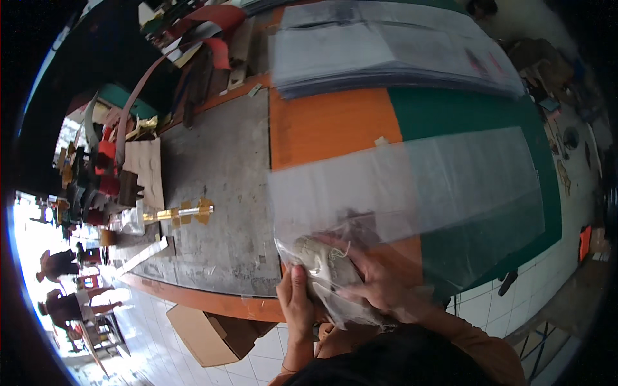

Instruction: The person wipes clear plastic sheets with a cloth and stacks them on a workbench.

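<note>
A large clear plastic bag (438,186) lies across the orange and green worktable (335,122), its open end at the near edge. My right hand (376,276) is inside the bag's mouth, gripping a pale beige item (328,264) that looks like a shoe or a piece of leather. My left hand (297,302) grips the near edge of the bag and the item from below left. The bag's film blurs the item's shape.
A stack of clear plastic sheets (386,45) lies at the far end of the table. Leather strips and scraps (193,32) crowd the far left. A gold-coloured piece (183,212) sits on the grey mat. A cardboard box (206,331) stands on the tiled floor.
</note>
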Action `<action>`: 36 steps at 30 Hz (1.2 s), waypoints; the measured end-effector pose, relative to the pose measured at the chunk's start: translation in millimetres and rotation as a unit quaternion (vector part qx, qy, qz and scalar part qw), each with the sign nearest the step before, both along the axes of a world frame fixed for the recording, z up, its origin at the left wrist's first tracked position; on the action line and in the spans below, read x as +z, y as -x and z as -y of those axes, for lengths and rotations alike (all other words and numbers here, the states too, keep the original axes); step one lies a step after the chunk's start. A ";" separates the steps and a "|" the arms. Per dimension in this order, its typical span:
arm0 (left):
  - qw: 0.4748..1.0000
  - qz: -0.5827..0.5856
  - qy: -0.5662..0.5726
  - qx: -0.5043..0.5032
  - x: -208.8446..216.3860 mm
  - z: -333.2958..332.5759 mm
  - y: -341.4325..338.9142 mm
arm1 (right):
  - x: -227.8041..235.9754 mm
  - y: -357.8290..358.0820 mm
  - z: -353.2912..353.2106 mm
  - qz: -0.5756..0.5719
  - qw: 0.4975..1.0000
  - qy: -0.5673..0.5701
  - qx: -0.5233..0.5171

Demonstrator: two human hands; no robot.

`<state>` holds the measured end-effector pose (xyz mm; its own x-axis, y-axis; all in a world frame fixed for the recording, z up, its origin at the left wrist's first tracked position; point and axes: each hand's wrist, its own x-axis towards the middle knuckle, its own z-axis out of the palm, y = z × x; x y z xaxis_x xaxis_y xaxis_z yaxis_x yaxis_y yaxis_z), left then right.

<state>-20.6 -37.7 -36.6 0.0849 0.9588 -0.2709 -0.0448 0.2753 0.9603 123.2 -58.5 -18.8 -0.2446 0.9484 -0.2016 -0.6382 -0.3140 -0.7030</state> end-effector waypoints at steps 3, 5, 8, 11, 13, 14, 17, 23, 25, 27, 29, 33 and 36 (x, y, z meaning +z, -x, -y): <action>0.966 -0.236 -0.103 -0.011 -7.6 -11.1 4.7 | 0.7 -7.2 1.4 -0.048 0.987 0.149 -0.042; 0.942 -0.302 -0.148 -0.010 -0.1 -14.3 -2.4 | -15.3 -11.2 4.2 -0.126 0.984 0.111 -0.063; 0.943 -0.311 -0.121 -0.008 18.8 -18.8 -10.5 | -18.3 -13.6 10.5 -0.154 0.971 0.146 -0.113; 0.917 -0.368 -0.153 -0.006 23.1 -26.5 7.5 | -5.1 -28.0 14.8 -0.165 0.963 0.157 -0.147; 0.876 -0.424 -0.227 -0.043 11.8 -29.3 24.6 | -10.1 -39.9 20.9 -0.175 0.958 0.157 -0.168; 0.877 -0.421 -0.225 -0.054 12.0 -29.1 28.2 | -18.7 -43.7 25.7 -0.175 0.954 0.164 -0.181; 0.875 -0.423 -0.222 -0.085 19.6 -29.9 29.9 | -23.3 -47.4 35.0 -0.145 0.933 0.225 -0.239; 0.862 -0.439 -0.221 -0.123 23.8 -28.8 42.4 | -8.4 -67.7 49.5 -0.228 0.905 0.259 -0.248; 0.864 -0.447 -0.195 -0.125 30.8 -27.1 46.4 | -14.8 -75.4 60.2 -0.219 0.897 0.282 -0.261; 0.867 -0.443 -0.182 -0.137 35.4 -27.5 50.1 | -33.8 -86.1 73.7 -0.212 0.892 0.307 -0.254; 0.853 -0.450 -0.217 -0.150 28.7 -32.0 60.7 | -9.1 -92.2 75.3 -0.218 0.882 0.300 -0.292; 0.881 -0.416 -0.137 -0.180 35.8 -27.0 64.2 | 7.0 -108.2 85.6 -0.298 0.866 0.244 -0.318; 0.882 -0.413 -0.133 -0.187 34.1 -20.7 68.3 | -1.0 -123.8 100.1 -0.266 0.862 0.238 -0.361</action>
